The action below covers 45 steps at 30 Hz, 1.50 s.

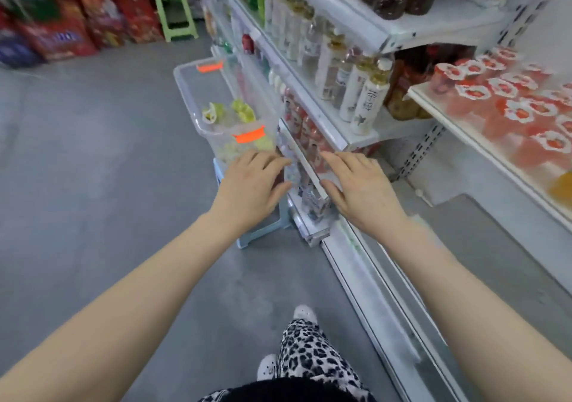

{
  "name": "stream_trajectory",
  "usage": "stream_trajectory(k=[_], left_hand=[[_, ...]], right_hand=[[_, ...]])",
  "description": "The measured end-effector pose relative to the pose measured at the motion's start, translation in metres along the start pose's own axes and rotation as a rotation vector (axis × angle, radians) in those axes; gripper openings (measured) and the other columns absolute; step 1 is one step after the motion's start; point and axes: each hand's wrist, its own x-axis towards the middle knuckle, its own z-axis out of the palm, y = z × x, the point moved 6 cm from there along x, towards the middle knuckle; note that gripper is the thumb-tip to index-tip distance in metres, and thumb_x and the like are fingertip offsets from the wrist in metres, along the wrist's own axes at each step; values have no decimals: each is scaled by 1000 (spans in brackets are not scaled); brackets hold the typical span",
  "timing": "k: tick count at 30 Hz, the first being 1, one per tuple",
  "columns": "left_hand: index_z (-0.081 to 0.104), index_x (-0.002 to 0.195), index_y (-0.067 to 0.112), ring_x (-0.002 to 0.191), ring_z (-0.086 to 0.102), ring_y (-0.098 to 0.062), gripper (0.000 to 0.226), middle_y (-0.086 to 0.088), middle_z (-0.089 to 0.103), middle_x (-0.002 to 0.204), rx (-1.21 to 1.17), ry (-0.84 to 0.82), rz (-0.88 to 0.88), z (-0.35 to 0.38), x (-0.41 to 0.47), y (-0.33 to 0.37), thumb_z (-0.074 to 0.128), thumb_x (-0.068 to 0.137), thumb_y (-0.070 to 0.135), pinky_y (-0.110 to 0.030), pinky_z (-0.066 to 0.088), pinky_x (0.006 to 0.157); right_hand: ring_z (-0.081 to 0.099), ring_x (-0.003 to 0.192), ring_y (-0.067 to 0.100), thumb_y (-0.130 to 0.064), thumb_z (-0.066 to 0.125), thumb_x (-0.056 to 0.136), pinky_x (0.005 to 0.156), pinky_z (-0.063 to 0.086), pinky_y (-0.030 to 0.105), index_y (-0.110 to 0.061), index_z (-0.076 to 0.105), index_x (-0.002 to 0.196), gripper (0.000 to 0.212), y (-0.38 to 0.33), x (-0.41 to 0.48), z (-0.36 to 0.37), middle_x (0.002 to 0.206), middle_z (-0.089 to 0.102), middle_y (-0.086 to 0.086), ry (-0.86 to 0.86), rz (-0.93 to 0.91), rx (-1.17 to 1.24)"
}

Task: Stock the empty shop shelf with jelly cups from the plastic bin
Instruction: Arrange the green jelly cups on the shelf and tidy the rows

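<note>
The jelly cups (229,113), yellow-green, lay in the near half of the plastic bin (185,92), just left of the frame's centre. The bin was clear, with one orange clasp (249,136) at its near end and another at its far end. It rested on a light-blue stool (263,231), close against the shelving unit to its right.

Your left hand (252,185) was at centre frame, palm down, over the near end of the bin. Its fingers were loosely extended and it held nothing. Contact with the bin could not be confirmed.

Your right hand (362,188) was just right of it, also palm down with fingers extended and holding nothing, in front of the edge of a low shelf of packed bottles.

At the right of the frame, a white shelf (464,135) carried rows of red jelly cups (507,101). Left of these, a shelf held white-labelled bottles (356,92), with darker bottles on the tier above.

Your patterned trouser leg (309,355) and a white shoe (305,313) appeared at bottom centre on the grey floor (93,185). A green stool (175,14) and red packages (77,20) stood at upper left, blurred.
</note>
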Motion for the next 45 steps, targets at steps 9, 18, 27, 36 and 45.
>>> stream_trajectory(k=[9,18,27,36,45], left_hand=[[65,116,17,96,59,-29,41,-2,65,107,21,-19,-294,36,12,-137,46,90,41,-40,49,82],[67,113,15,89,60,-30,32,-4,67,103,52,-3,-454,77,90,-264,52,91,33,-40,51,77],[67,114,16,96,61,-33,35,-6,67,105,-27,-145,-498,142,150,-356,49,91,36,-44,52,81],[64,121,16,107,56,-37,35,-8,64,114,-126,-278,-438,201,215,-432,67,88,26,-45,46,87],[45,138,21,123,43,-32,48,-7,46,136,-113,-668,-314,300,282,-476,58,93,28,-43,41,98]], right_hand=[[59,106,33,-40,41,95,90,49,45,-9,55,134,52,-26,138,100,121,63,10,-116,-138,165],[59,105,32,-36,43,96,89,48,45,-11,54,133,47,-11,290,182,123,62,9,-210,-248,225],[55,116,35,-32,49,99,92,44,42,-21,35,148,53,-2,391,313,134,54,13,-678,-68,200],[58,116,39,-24,39,98,94,46,42,-14,42,140,44,-4,415,442,124,63,20,-950,166,131],[59,101,34,-25,48,99,88,46,39,-27,54,115,17,-22,414,460,118,55,11,-975,261,183]])
